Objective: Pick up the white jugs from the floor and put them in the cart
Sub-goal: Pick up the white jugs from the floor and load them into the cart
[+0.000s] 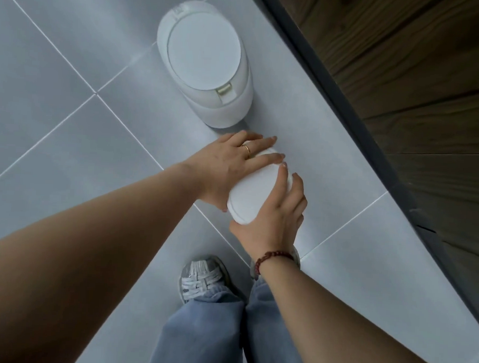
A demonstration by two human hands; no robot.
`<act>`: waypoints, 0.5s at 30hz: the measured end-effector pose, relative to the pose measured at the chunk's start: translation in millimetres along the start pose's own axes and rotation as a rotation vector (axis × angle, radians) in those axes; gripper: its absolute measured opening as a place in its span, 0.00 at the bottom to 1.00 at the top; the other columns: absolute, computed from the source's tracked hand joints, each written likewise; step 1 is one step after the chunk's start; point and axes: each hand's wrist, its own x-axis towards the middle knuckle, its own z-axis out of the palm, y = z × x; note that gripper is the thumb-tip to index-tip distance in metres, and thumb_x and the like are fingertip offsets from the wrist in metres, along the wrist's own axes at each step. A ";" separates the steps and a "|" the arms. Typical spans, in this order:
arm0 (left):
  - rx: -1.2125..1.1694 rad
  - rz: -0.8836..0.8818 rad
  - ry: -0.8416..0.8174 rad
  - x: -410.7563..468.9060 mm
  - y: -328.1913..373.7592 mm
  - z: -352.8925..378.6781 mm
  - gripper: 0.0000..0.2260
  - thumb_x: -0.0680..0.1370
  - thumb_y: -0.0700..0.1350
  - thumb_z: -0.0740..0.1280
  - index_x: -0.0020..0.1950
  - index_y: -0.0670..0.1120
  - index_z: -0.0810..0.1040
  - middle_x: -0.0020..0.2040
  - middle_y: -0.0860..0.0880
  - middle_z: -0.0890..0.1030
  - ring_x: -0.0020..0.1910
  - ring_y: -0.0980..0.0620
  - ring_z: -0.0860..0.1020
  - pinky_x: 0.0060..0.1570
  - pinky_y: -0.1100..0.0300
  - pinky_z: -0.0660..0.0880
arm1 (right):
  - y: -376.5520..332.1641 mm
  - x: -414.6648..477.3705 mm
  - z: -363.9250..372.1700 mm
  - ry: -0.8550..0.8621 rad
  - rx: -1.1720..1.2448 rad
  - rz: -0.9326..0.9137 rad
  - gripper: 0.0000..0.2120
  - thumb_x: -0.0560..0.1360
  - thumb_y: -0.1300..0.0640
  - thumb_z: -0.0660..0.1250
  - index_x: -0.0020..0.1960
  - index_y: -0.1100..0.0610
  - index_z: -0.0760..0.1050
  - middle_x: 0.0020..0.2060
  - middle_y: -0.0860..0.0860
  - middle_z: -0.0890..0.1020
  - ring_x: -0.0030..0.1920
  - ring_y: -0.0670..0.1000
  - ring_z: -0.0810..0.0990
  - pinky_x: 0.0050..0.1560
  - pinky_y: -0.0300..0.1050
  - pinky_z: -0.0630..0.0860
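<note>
A white jug point(256, 189) with an oval lid stands on the grey tiled floor between my hands. My left hand point(233, 167), with a ring on it, presses against its left side, fingers lying over the far edge. On its right side my right hand point(275, 218), a red bead bracelet at the wrist, clasps it with the thumb at the near rim. A second, larger white jug point(208, 62) with an oval lid and a small gold latch stands upright just beyond. No cart is in view.
A dark metal frame edge point(358, 131) runs diagonally on the right, with dark wood panelling point(429, 80) behind it. My feet in grey sneakers point(204, 278) and jeans stand just below the hands. Grey tiles point(57, 118) spread out to the left.
</note>
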 end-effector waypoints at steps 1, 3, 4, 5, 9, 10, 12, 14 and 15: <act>-0.019 -0.020 0.006 -3.1 2.1 -0.1 0.55 0.55 0.65 0.75 0.76 0.54 0.52 0.76 0.45 0.61 0.71 0.43 0.63 0.70 0.48 0.63 | 0.8 1.4 -5.4 -0.026 -0.024 -0.030 0.63 0.50 0.46 0.79 0.74 0.50 0.44 0.71 0.57 0.57 0.64 0.60 0.63 0.54 0.56 0.72; -0.062 -0.090 0.010 -11.6 6.9 -0.3 0.54 0.56 0.66 0.74 0.76 0.52 0.54 0.74 0.44 0.64 0.72 0.42 0.63 0.72 0.46 0.59 | 3.8 5.0 -20.7 -0.102 -0.085 -0.140 0.62 0.52 0.44 0.79 0.75 0.50 0.45 0.71 0.56 0.56 0.65 0.59 0.62 0.54 0.55 0.71; -0.082 -0.129 0.001 -16.6 9.6 -2.1 0.55 0.55 0.67 0.73 0.76 0.51 0.54 0.74 0.44 0.65 0.73 0.43 0.63 0.73 0.45 0.57 | 4.1 6.7 -30.3 -0.159 -0.106 -0.191 0.61 0.53 0.43 0.78 0.75 0.49 0.44 0.71 0.55 0.56 0.65 0.58 0.61 0.56 0.54 0.69; -0.102 -0.165 -0.014 -22.0 12.8 -4.8 0.56 0.54 0.68 0.73 0.76 0.51 0.54 0.74 0.44 0.65 0.73 0.43 0.62 0.73 0.44 0.57 | 3.7 7.3 -40.6 -0.220 -0.119 -0.229 0.62 0.54 0.41 0.78 0.76 0.49 0.44 0.72 0.54 0.54 0.66 0.56 0.60 0.58 0.53 0.68; -0.202 -0.314 -0.051 -47.7 32.9 -34.6 0.59 0.52 0.69 0.74 0.76 0.53 0.52 0.74 0.46 0.63 0.75 0.46 0.59 0.74 0.47 0.53 | -9.3 2.9 -87.9 -0.351 -0.152 -0.382 0.61 0.55 0.41 0.78 0.76 0.50 0.45 0.71 0.52 0.55 0.65 0.55 0.60 0.60 0.54 0.69; -0.240 -0.351 -0.040 -55.0 37.9 -47.4 0.60 0.51 0.68 0.75 0.77 0.52 0.52 0.74 0.46 0.63 0.74 0.46 0.60 0.74 0.48 0.54 | -16.0 2.2 -101.3 -0.381 -0.165 -0.420 0.61 0.55 0.42 0.78 0.76 0.50 0.44 0.71 0.52 0.55 0.65 0.55 0.60 0.60 0.54 0.68; -0.327 -0.416 0.000 -71.9 46.3 -76.8 0.60 0.51 0.66 0.77 0.76 0.51 0.54 0.73 0.46 0.64 0.71 0.45 0.64 0.71 0.51 0.58 | -33.0 1.6 -131.3 -0.443 -0.197 -0.498 0.61 0.56 0.42 0.78 0.77 0.49 0.43 0.71 0.52 0.54 0.66 0.56 0.59 0.62 0.53 0.66; -0.421 -0.485 0.055 -93.7 55.9 -110.8 0.60 0.50 0.64 0.79 0.76 0.52 0.55 0.72 0.46 0.65 0.68 0.45 0.67 0.68 0.54 0.63 | -55.3 -1.7 -165.0 -0.490 -0.234 -0.582 0.62 0.56 0.42 0.78 0.77 0.49 0.42 0.71 0.51 0.53 0.66 0.56 0.58 0.63 0.53 0.65; -0.469 -0.521 0.088 -105.5 60.7 -128.6 0.60 0.50 0.63 0.80 0.76 0.52 0.55 0.71 0.47 0.65 0.69 0.46 0.66 0.67 0.55 0.64 | -67.7 -3.8 -182.5 -0.503 -0.255 -0.627 0.62 0.55 0.43 0.78 0.77 0.49 0.41 0.71 0.51 0.53 0.66 0.55 0.58 0.63 0.52 0.65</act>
